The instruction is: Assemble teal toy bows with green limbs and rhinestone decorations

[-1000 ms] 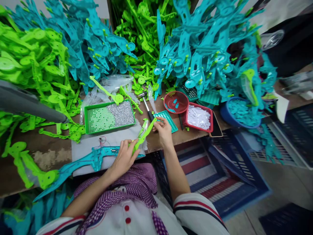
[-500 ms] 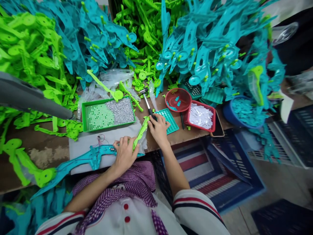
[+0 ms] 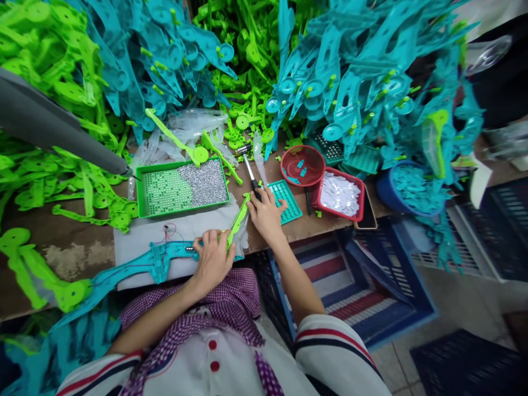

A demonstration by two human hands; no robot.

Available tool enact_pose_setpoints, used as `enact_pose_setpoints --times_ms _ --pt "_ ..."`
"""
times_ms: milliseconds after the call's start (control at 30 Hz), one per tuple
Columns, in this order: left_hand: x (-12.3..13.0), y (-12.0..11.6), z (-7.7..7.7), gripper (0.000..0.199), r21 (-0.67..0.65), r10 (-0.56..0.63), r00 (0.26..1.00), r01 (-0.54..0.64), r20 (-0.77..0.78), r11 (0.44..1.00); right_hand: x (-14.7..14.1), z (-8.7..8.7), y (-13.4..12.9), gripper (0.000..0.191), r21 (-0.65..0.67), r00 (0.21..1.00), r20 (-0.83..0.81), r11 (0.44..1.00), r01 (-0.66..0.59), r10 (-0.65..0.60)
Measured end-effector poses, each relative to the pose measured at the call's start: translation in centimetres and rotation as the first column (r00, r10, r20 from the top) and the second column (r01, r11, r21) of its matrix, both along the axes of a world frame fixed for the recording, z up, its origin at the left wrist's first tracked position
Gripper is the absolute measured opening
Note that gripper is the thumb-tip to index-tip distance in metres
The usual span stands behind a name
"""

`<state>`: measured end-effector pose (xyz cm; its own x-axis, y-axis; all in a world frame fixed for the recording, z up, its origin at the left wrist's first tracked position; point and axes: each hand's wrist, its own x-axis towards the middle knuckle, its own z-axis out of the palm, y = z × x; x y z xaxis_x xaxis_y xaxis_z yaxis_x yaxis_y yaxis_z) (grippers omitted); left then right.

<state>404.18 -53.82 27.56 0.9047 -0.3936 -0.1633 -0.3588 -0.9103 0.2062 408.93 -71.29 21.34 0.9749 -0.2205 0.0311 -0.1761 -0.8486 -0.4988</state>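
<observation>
My right hand (image 3: pixel 267 215) is closed on the black grip of a small hammer (image 3: pixel 249 167), whose metal head lies toward the back of the bench. A lime-green plastic part (image 3: pixel 238 222) with a clear piece along its side slants between my hands. My left hand (image 3: pixel 212 261) curls over its lower end, fingers bent. Under that same hand runs a long teal plastic frame (image 3: pixel 160 263) with thin red wires and a small metal spring-like piece; my palm covers some of it. Beneath the frame is a pale cloth pad (image 3: pixel 136 242).
Behind the pad stands a green tray (image 3: pixel 142 212) of small metal pins. To the right are a teal grid tray (image 3: pixel 284 202), a red bowl (image 3: pixel 303 170), a red basket (image 3: pixel 358 214) of white pieces and a blue tub (image 3: pixel 388 192). Green and teal parts pile high behind; a grey bar (image 3: pixel 61 118) juts in left.
The view has shifted slightly. Both hands keep nearly the same places, the right on the hammer grip and the left over the green part and teal frame.
</observation>
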Motion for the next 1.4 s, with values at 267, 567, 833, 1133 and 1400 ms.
enact_pose_setpoints --times_ms 267,567,833,1133,1400 --pt "2.4 1.6 0.0 0.03 -0.143 -0.066 0.986 0.045 -0.152 0.989 0.3 0.2 0.2 0.043 -0.021 0.998 -0.036 0.998 -0.053 0.052" --pt "7.3 2.6 -1.1 0.028 -0.282 -0.11 0.89 -0.021 -0.443 0.959 0.6 0.5 0.3 0.044 -0.05 0.996 -0.049 0.996 -0.076 0.074" --pt "7.8 2.9 -1.3 0.023 -0.286 -0.161 0.875 0.027 -0.457 0.958 0.0 -0.7 0.3 0.045 0.059 0.998 0.038 0.997 -0.048 0.046" --pt "8.4 1.7 -0.8 0.024 -0.251 -0.155 0.88 0.042 -0.45 0.967 -0.7 -0.5 0.6 0.046 0.005 0.986 0.03 0.986 -0.167 0.167" --pt "9.0 -0.1 -0.8 0.023 -0.219 -0.061 0.869 -0.055 -0.491 0.974 -0.7 -0.7 1.6 0.048 -0.091 0.991 0.024 0.987 -0.129 0.132"
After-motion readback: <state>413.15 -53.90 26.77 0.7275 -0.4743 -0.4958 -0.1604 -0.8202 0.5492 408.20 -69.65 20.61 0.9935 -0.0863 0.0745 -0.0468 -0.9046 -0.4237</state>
